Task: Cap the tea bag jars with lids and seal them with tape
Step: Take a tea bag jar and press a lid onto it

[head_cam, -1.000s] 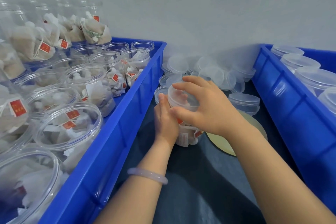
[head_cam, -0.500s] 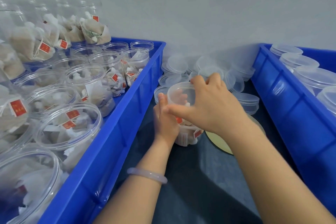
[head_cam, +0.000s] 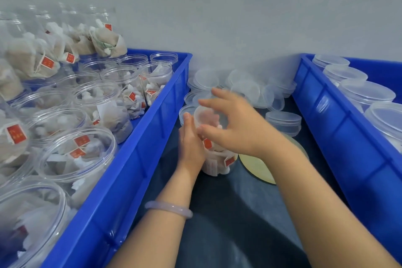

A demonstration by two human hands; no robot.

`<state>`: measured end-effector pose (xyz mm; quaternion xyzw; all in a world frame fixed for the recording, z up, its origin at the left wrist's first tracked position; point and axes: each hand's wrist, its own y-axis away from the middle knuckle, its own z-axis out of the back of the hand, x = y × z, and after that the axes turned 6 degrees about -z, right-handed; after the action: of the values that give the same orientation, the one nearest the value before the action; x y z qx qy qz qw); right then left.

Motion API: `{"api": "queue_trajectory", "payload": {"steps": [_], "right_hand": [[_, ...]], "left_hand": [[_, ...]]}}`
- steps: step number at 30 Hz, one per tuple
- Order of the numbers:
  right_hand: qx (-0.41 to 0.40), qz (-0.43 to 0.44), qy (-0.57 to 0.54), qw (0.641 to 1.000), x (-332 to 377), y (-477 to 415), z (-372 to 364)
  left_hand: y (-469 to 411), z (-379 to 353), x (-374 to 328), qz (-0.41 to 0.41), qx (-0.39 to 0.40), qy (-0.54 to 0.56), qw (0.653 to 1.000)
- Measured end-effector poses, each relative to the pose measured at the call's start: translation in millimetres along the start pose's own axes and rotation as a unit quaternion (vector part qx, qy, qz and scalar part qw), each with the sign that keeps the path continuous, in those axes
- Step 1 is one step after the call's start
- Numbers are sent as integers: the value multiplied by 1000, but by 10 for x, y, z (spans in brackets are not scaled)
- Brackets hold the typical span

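Jar [head_cam: 216,162]: upright at centre on the dark mat [head_cam: 228,213], between two blue bins, with red-tagged tea bags inside.
Lid [head_cam: 206,115]: translucent, sitting on the jar's mouth.
Left hand [head_cam: 191,141]: on the jar's 9 o'clock side, palm against the wall and thumb up, fingers wrapped round it (tips hidden behind).
Right hand [head_cam: 239,130]: over the top from 3 o'clock, thumb and forefinger spread wide and curled round the lid's rim; blurred.
Left bin [head_cam: 152,137]: at 9 o'clock, packed with uncapped jars of tea bags.
Right bin [head_cam: 326,126]: at 3 o'clock, holding capped jars.
Spare lids [head_cam: 245,87]: heaped at 12 o'clock against the wall.
Yellow disc [head_cam: 258,169]: flat at 4 o'clock, just beside the jar, partly under the right wrist.
Bracelet [head_cam: 169,209]: pale, on the left wrist.
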<state>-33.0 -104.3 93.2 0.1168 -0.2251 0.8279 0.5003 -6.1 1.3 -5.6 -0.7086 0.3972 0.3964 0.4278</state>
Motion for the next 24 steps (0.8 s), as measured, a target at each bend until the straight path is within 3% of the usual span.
{"api": "queue_trajectory", "payload": {"steps": [5, 9, 11, 13, 16, 20, 24], "right_hand": [[-40, -25, -100, 994, -194, -84, -102], [-47, -31, -101, 993, -207, -106, -144], [-28, -34, -123, 991, -236, -114, -113], [34, -31, -113, 993, -278, -118, -40], [90, -22, -68, 993, -282, -126, 5], [-22, -57, -69, 996, -207, -109, -124], [-122, -84, -35, 988, -128, -53, -267]], "left_hand": [[-21, 123, -85, 59, 123, -11, 991], [0, 307, -189, 84, 227, 83, 967], [7, 347, -193, 90, 280, 52, 954], [10, 329, -224, 76, 307, -53, 947], [24, 256, -222, 26, 289, -178, 940], [120, 116, -170, -9, 196, -216, 956], [177, 39, -127, -60, 153, -230, 959]]}}
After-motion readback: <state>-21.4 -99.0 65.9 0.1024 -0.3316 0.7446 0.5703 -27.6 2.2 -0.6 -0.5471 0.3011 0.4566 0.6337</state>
